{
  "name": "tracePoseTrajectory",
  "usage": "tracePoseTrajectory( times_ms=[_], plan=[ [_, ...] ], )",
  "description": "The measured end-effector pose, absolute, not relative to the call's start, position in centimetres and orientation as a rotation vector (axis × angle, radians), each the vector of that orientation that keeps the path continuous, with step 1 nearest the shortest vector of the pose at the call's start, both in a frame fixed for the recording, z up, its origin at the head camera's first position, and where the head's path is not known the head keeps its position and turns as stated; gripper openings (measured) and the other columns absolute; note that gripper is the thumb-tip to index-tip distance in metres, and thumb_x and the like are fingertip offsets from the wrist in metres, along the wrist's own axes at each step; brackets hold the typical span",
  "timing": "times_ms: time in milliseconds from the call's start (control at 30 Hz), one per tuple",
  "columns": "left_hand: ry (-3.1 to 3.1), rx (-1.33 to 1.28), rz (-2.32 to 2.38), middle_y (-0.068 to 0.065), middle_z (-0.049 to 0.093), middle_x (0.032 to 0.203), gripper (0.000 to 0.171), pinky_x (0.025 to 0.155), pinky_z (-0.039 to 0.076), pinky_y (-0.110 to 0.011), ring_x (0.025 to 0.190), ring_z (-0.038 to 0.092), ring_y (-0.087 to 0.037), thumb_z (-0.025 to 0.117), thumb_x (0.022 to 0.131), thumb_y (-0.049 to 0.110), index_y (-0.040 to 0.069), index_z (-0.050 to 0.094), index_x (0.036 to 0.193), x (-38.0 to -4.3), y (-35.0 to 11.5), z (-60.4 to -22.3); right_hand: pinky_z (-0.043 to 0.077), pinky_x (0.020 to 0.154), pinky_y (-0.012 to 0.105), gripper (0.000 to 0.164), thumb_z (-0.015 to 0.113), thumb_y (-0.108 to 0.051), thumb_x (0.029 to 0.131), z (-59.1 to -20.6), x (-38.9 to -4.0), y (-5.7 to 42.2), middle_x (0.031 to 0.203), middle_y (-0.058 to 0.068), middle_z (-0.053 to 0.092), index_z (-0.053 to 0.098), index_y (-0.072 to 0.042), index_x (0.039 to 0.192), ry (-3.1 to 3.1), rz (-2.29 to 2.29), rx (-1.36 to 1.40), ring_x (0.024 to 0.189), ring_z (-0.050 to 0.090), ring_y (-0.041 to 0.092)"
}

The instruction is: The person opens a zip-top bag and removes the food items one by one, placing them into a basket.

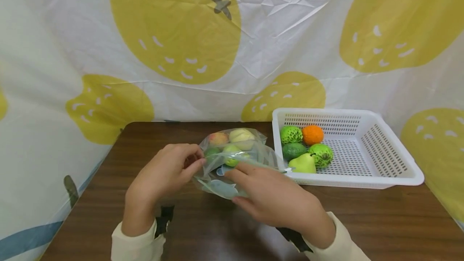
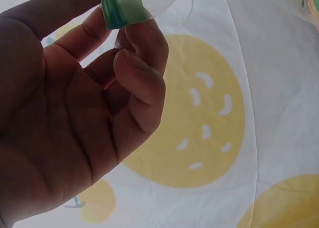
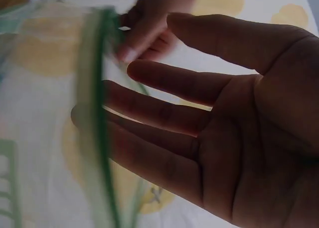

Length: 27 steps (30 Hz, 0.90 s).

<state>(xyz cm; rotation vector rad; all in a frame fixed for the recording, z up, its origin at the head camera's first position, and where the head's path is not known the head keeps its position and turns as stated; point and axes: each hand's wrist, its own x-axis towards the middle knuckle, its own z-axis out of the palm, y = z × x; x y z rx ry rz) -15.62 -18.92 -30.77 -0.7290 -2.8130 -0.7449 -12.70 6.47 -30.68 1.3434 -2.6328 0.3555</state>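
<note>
A clear zip bag (image 1: pixel 220 188) with a green-edged mouth lies on the table, holding several fruits, among them a reddish one (image 1: pixel 218 138), a pale yellow one (image 1: pixel 241 135) and a bright green one (image 1: pixel 231 154). My left hand (image 1: pixel 164 170) pinches the left side of the bag's mouth; the left wrist view shows its green edge (image 2: pixel 122 11) between thumb and fingers. Over the near side of the bag is my right hand (image 1: pixel 275 194). Its fingers (image 3: pixel 159 113) are extended in the right wrist view, tips overlapping the green zip strip (image 3: pixel 105 123).
A white perforated basket (image 1: pixel 393 180) stands to the right, close against the bag. Inside are an orange (image 1: pixel 313 135), a green pear (image 1: pixel 303 164), a dark green avocado-like fruit (image 1: pixel 293 151) and two bumpy green fruits. A fruit-print cloth (image 1: pixel 203 100) hangs behind the brown table (image 1: pixel 108 196).
</note>
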Motion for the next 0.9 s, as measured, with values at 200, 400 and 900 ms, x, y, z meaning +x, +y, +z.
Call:
tracePoseTrajectory(
  times_ms=[200, 400, 900],
  plan=[
    [-2.823, -0.719, -0.759, 0.009, 0.062, 0.074, 0.007, 0.062, 0.046, -0.026, 0.064, 0.053, -0.006, 0.067, 0.097, 0.018, 0.014, 0.071, 0.093, -15.4, -18.9, -30.6, 0.055, 0.081, 0.034, 0.030, 0.070, -0.022, 0.094, -32.0, -14.2, 4.7, 0.110, 0.001, 0.064, 0.062, -0.013, 0.121, -2.766, 0.263, 1.291, 0.093, 0.064, 0.016],
    [-2.813, -0.728, -0.750, 0.009, 0.061, 0.073, 0.006, 0.061, 0.046, -0.026, 0.063, 0.052, -0.006, 0.067, 0.097, 0.017, 0.014, 0.071, 0.093, -15.5, -18.8, -30.6, 0.056, 0.078, 0.035, 0.033, 0.067, -0.020, 0.095, -33.6, -16.1, 3.4, 0.109, 0.004, 0.064, 0.061, -0.008, 0.125, -2.819, 0.215, 1.207, 0.092, 0.065, 0.018],
    [-2.817, -0.746, -0.736, 0.010, 0.060, 0.072, 0.007, 0.061, 0.045, -0.026, 0.062, 0.051, -0.006, 0.067, 0.097, 0.016, 0.015, 0.071, 0.091, -15.5, -18.7, -30.7, 0.049, 0.099, 0.042, 0.055, 0.070, -0.038, 0.094, -37.7, -20.8, 1.5, 0.130, 0.009, 0.057, 0.048, -0.012, 0.137, -2.917, 0.226, 1.027, 0.120, 0.056, 0.026]
  ],
)
